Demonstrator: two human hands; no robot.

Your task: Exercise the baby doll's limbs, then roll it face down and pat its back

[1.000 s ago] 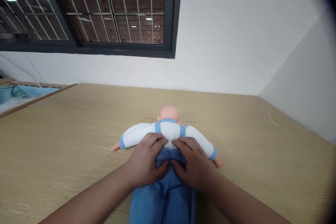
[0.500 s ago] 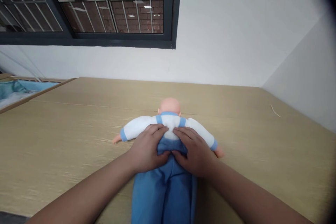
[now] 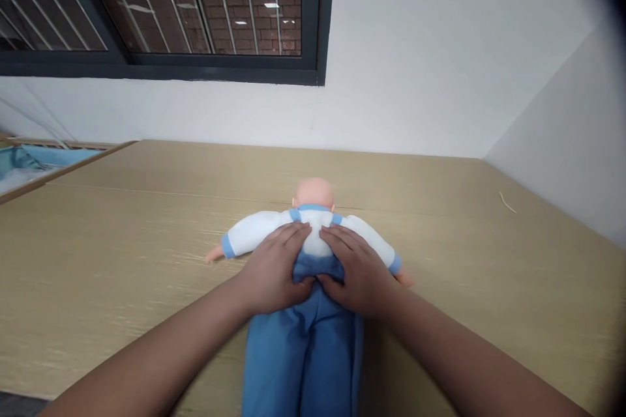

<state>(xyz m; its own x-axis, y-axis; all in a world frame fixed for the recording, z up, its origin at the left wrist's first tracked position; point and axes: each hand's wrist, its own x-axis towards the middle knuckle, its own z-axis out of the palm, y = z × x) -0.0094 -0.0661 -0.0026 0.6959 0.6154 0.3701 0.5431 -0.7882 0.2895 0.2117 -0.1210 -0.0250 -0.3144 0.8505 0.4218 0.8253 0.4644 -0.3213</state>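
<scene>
A baby doll (image 3: 317, 240) lies face down with its bald head pointing away from me and both arms spread out sideways. It wears a white top with light blue cuffs and straps, and blue trousers (image 3: 303, 352). My left hand (image 3: 278, 267) rests flat on the left side of the doll's back, fingers stretched toward the shoulder. On the right side of the back lies my right hand (image 3: 359, 268) in a mirrored pose. Both thumbs point inward and nearly meet at the doll's waist. The doll's face is hidden, and its feet are out of view.
Underneath is a wide tan surface (image 3: 122, 241) with a thin seam running across it. A small pale strip (image 3: 507, 203) lies at the right. White walls (image 3: 405, 65) rise behind, with a dark-framed barred window (image 3: 205, 65). At far left a wooden edge (image 3: 68, 171) borders light blue fabric (image 3: 63, 155).
Both hands have slid slightly up the doll's back toward its shoulders, covering more of the straps. The camera view has shifted a little. The doll keeps its pose.
</scene>
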